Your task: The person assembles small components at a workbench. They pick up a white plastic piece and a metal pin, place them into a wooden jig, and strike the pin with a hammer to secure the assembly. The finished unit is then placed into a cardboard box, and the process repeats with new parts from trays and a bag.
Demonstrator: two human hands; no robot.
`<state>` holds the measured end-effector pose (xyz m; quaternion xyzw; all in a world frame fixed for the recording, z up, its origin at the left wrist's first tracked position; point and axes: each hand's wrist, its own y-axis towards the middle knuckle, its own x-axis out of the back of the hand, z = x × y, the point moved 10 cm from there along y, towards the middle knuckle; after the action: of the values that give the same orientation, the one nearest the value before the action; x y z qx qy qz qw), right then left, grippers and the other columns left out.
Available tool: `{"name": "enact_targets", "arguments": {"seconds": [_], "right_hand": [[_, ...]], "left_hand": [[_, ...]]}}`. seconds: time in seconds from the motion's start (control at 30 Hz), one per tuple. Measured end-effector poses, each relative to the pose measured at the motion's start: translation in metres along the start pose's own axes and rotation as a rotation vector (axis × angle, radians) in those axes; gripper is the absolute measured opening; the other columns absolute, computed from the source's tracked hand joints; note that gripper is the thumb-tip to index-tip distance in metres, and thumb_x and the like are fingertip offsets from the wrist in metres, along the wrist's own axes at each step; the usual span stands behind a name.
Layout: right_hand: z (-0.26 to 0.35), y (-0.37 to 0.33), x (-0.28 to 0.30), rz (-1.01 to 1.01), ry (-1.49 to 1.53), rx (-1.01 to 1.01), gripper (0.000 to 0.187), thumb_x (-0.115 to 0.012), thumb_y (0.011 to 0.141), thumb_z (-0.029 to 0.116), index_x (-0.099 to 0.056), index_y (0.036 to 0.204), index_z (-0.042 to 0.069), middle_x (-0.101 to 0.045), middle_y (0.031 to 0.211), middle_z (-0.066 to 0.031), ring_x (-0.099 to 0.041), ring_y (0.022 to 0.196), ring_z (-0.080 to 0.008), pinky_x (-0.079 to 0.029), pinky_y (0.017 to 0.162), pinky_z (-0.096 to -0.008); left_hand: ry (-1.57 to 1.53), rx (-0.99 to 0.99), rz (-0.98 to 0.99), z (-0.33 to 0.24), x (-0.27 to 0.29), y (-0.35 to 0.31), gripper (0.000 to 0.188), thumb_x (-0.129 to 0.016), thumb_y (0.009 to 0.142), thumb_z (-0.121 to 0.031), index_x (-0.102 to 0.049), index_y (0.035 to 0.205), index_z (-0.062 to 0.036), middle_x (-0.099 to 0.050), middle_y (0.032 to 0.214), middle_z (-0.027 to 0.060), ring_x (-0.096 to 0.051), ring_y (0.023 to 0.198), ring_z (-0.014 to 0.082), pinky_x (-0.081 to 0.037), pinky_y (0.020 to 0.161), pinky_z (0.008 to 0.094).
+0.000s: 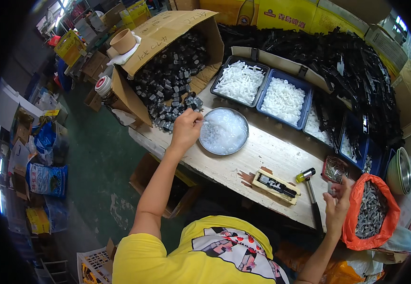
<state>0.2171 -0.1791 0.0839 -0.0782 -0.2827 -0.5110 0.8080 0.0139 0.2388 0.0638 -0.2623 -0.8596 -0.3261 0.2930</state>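
Observation:
My left hand (185,128) is at the left rim of a round metal dish (239,152), its fingertips pinched together over the dish; what they hold, if anything, is hidden. A pale, glistening translucent mass (229,124) and small clear pieces fill the dish. My right hand (338,202) is raised between a hammer (312,193) and an orange bag (350,239) of grey metal parts, fingers curved and apart, with nothing visible in them. Just beyond it is a small red tray (334,168) of thin metal pins. A cream block (288,199) with a black part (276,185) set in it lies left of the hammer.
A cardboard box (167,29) on its side spills dark blocky parts (167,90) at the left. Behind the dish stand a black tray (224,98) and a blue tray (281,119) of white plastic pieces. Black strips (305,52) heap up behind them. Bowls (404,173) stand far right.

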Motion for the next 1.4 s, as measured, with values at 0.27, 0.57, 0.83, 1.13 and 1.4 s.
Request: {"name": "enact_targets", "arguments": {"seconds": [0.27,0.57,0.83,1.13,1.4], "right_hand": [[0.073,-0.003,-0.092,0.178,-0.055,0.406,0.024,-0.066,0.067,-0.006,-0.061,0.089,0.002,-0.057,0.086,-0.0099,-0.057,0.077,-0.0237,-0.045,0.067,-0.0289],[0.081,-0.008,-0.098,0.165,-0.079,0.493,0.024,-0.068,0.067,0.000,-0.062,0.090,0.006,-0.057,0.082,-0.0070,-0.051,0.072,-0.0231,-0.037,0.065,-0.0327],[0.087,-0.011,-0.099,0.184,-0.099,0.504,0.028,-0.069,0.066,-0.002,-0.063,0.092,0.006,-0.058,0.082,-0.0072,-0.052,0.073,-0.0233,-0.041,0.064,-0.0318],[0.090,-0.012,-0.096,0.217,-0.139,0.535,0.027,-0.069,0.065,-0.001,-0.063,0.090,0.006,-0.057,0.081,-0.0062,-0.050,0.073,-0.0226,-0.039,0.064,-0.0311],[0.090,-0.015,-0.101,0.279,-0.099,0.585,0.026,-0.069,0.065,0.000,-0.064,0.089,0.007,-0.057,0.081,-0.0055,-0.052,0.073,-0.0220,-0.039,0.066,-0.0318]], "left_hand": [[-1.024,0.306,0.385,-0.085,-0.076,-0.056,0.007,-0.065,0.076,0.001,-0.061,0.082,0.0008,-0.057,0.079,0.0005,-0.054,0.068,0.0054,-0.045,0.057,0.0184],[-0.941,0.022,0.411,-0.137,-0.097,-0.073,0.010,-0.064,0.074,0.006,-0.060,0.083,0.0022,-0.056,0.082,0.0050,-0.054,0.068,0.0085,-0.045,0.056,0.0204],[-0.716,-0.146,0.326,-0.163,-0.076,-0.071,0.012,-0.065,0.070,0.007,-0.061,0.080,0.0008,-0.059,0.075,0.0062,-0.053,0.065,0.0119,-0.042,0.058,0.0236],[-0.743,-0.180,0.394,-0.167,-0.079,-0.069,0.013,-0.065,0.070,0.007,-0.061,0.080,0.0001,-0.059,0.076,0.0064,-0.053,0.066,0.0127,-0.042,0.057,0.0232],[-0.704,-0.343,0.461,-0.183,-0.084,-0.075,0.015,-0.063,0.069,0.008,-0.060,0.080,-0.0006,-0.060,0.078,0.0067,-0.056,0.070,0.0183,-0.045,0.060,0.0277]]}}
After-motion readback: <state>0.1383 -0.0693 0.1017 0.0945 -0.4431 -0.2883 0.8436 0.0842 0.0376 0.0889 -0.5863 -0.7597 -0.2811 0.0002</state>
